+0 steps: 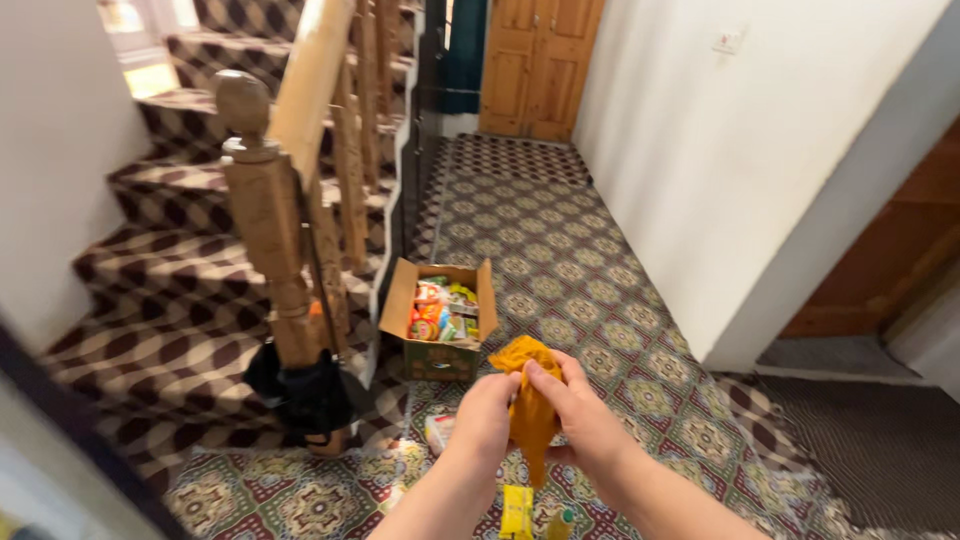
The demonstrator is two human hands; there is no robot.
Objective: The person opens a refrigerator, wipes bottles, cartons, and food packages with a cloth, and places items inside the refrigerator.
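Nearest, on patterned carpet (600, 300): yellow packet (517, 511). Above it, both hands, left hand (487, 415) and right hand (575, 412), pinching orange bag (530, 395), fingers closed. Beyond, open cardboard box (440, 318) at stair foot, filled with colourful packets.

A single camera rides on the person's head, looking forward and down along a hallway. Both hands, left hand (483, 420) and right hand (580, 415), sit close to the lens at the lower middle. The carpet (560, 250) stretches away toward a wooden door (540, 60) far off, with stairs (170, 250) at left and a white wall (720, 170) at right.
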